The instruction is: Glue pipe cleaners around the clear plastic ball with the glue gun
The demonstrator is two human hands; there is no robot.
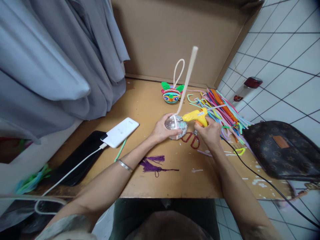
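My left hand [163,129] is wrapped round a clear ball [170,122] partly covered in pale fuzzy trim. A long whitish pipe cleaner [188,78] rises from its top. My right hand [208,131] grips a yellow glue gun [195,115], its nozzle close to the ball's right side; whether they touch, I cannot tell. Red-handled scissors [195,142] lie on the table just below the ball, their blades hidden. Behind stands a colourful animal-face ornament [171,95] with green ears and a white loop. Purple tassels [153,164] rest nearer to me.
Many coloured pipe cleaners [222,110] are heaped at the right, beside a dark patterned bag [285,150]. A black cable [247,168] crosses the right side. At the left, a white power bank [121,132] overlaps a black tablet-like slab [82,160]. Grey curtain [62,56] hangs nearby.
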